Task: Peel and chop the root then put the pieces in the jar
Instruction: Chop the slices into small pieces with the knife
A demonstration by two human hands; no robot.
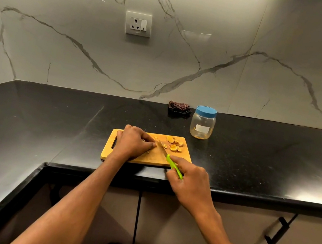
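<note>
A wooden cutting board [149, 157] lies near the counter's front edge. My left hand [134, 142] rests curled on the board and pins a piece of the root under its fingertips; the root is almost wholly hidden. My right hand [188, 178] grips a green-handled knife [173, 167], whose blade points up-left and meets the board just right of my left fingertips. Cut yellow root pieces [175, 145] lie at the board's far right corner. A clear plastic jar [202, 124] with its blue lid on stands behind the board to the right.
A folded dark cloth [179, 107] sits against the marble wall, left of the jar. The black counter [48, 119] wraps round to the left. Below its edge are cabinet doors and drawers with black handles [277, 232]. A wall socket [138, 24] is above.
</note>
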